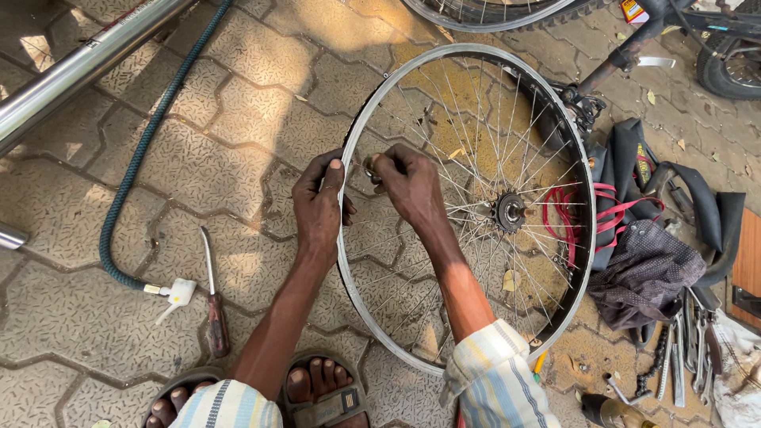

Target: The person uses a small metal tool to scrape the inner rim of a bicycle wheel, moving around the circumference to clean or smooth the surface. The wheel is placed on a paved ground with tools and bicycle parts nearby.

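Observation:
A bare bicycle wheel rim point(555, 127) with thin spokes and a small sprocket hub point(507, 211) stands upright on the paving in front of me. My left hand point(319, 208) grips the rim's left edge from the outside. My right hand point(408, 184) reaches through the spokes and pinches a small metal tool point(371, 168) against the inside of the rim, close to my left thumb. My sandalled feet point(321, 392) rest just below the wheel.
A screwdriver with a dark handle point(214, 305) lies at left beside a green air hose point(143, 150) with a white nozzle. Black inner tubes point(697, 198), a dark cloth point(646, 269) and several wrenches point(682, 357) lie at right. A metal pole point(71, 71) crosses upper left.

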